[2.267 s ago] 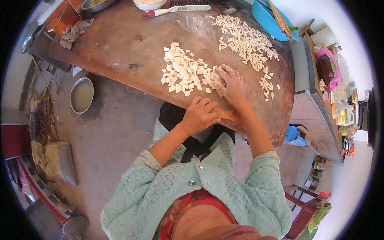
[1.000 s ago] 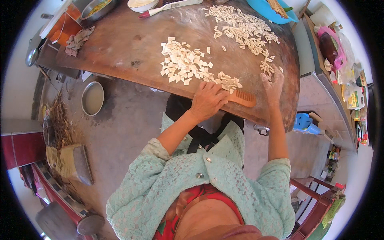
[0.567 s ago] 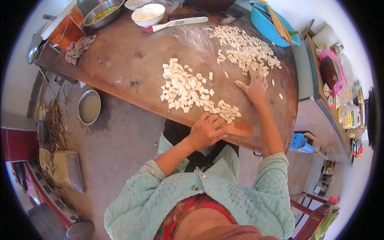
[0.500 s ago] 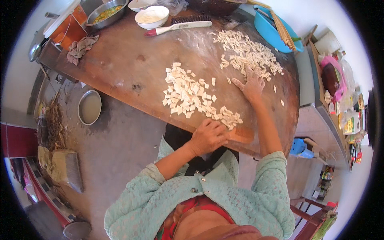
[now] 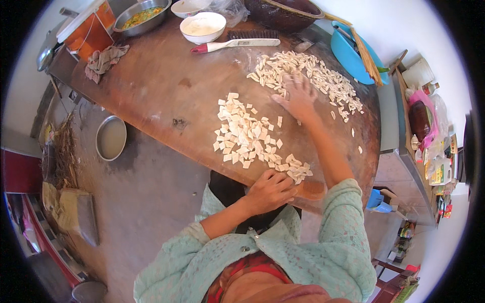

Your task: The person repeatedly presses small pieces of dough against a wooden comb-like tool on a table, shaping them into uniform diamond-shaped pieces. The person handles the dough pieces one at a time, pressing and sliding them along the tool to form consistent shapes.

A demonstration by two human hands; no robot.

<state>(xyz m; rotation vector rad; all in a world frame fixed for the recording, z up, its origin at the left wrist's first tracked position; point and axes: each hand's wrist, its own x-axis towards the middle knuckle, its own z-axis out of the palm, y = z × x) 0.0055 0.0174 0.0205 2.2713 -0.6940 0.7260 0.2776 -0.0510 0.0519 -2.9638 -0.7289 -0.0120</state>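
- The left hand (image 5: 271, 192) is closed on the near end of the comb (image 5: 312, 190), at the near edge of the tabletop (image 5: 151, 96).
- The comb's bare end shows beyond the fingers, pointing toward the tabletop's right edge; its long axis runs roughly along the near edge, and it lies low against the wood.
- The right hand (image 5: 298, 97) is well apart from the left, reaching across the tabletop with the fingers pointing to the far edge and the thumb out to the left.
- Its fingers lie over the near left part of the curls (image 5: 331, 81); whether they pinch any piece I cannot tell from this angle.
- The curls are small, slim dough pieces spread toward the far right of the tabletop, their long axes turned every way; a few stragglers lie nearer the right edge.
- The squares (image 5: 245, 134), flat and pale, are heaped between the tabletop's middle and its near edge, some overlapping; the heap's tail runs right and nearer, ending just beside the comb.
- The brush (image 5: 237, 45) lies beyond both heaps, near the far edge, its red end pointing left and its dark bristles facing the far edge.
- The white bowl (image 5: 203, 34) stands upright just beyond the brush.
- The blue basin (image 5: 348, 53) sits at the far right corner.
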